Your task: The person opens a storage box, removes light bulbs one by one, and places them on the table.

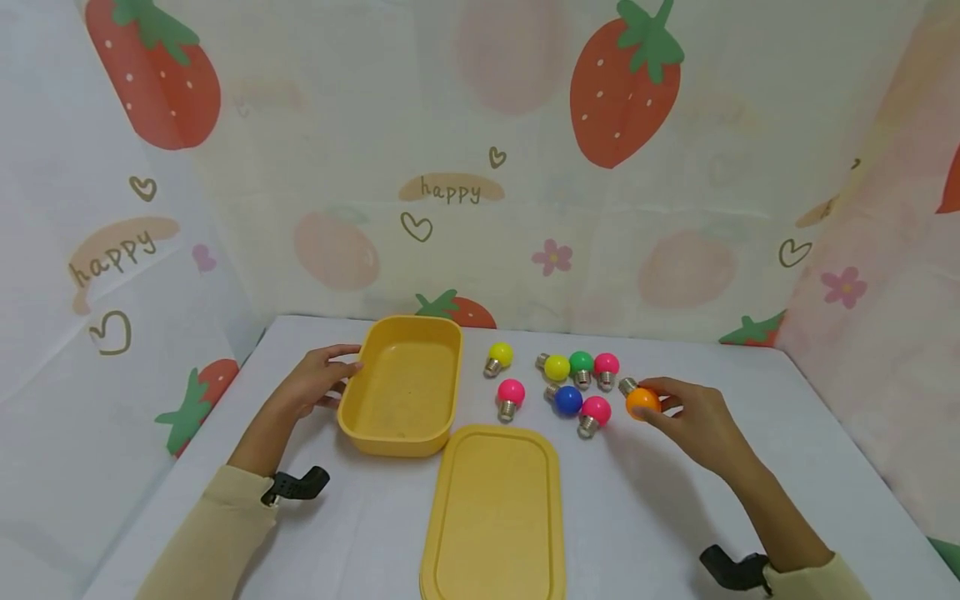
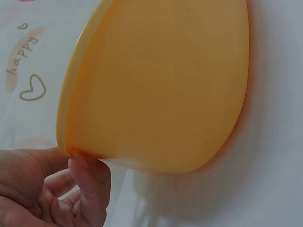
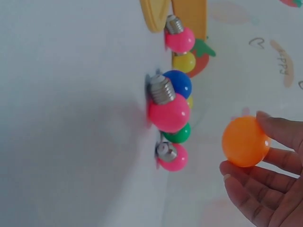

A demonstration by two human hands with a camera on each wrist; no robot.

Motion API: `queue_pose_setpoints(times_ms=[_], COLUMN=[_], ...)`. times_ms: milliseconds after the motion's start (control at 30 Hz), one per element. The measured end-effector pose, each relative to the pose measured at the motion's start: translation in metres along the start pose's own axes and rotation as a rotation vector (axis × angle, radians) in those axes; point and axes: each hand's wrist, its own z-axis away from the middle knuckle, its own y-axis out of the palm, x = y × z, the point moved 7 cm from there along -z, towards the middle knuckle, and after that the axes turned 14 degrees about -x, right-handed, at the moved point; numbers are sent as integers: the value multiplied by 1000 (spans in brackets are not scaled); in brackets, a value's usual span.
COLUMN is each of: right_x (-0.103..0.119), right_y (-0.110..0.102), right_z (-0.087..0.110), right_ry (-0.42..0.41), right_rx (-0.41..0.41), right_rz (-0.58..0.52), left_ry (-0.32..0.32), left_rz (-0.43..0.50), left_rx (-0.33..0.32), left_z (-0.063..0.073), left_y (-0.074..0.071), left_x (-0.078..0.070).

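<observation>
My right hand [image 1: 697, 421] pinches an orange light bulb [image 1: 642, 403] between thumb and fingers, its metal base pointing to the far left. In the right wrist view the round orange globe [image 3: 245, 142] shows clear of the tabletop. At the left, my left hand [image 1: 322, 379] grips the rim of a yellow plastic box [image 1: 352, 425]; in the left wrist view thumb and finger meet at the rim's corner. Left of the orange bulb lie more bulbs: a blue one [image 1: 567, 401], a green one [image 1: 581, 363], several pink ones [image 1: 596, 410] and two yellow ones [image 1: 557, 367].
A flat yellow lid [image 1: 498, 517] lies in front of the box, its far edge close to the box's near right corner. The white-covered table [image 1: 360, 533] ends at a cloth backdrop [image 1: 525, 217] printed with strawberries, with more cloth at both sides.
</observation>
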Motion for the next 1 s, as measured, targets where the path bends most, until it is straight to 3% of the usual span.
queue_pose_setpoints(times_ms=[600,833,1000], right_x=[-38,-47,-49], right_y=[21,36,43], right_z=[3,3,2], right_ry=[132,189,182], right_rx=[51,122,147], right_rz=[39,46,44], left_ry=[6,2,4], left_rz=[22,28,34], left_rx=[12,11,16], left_z=[-4,-2,0], left_y=[0,0,2], left_x=[3,3,3])
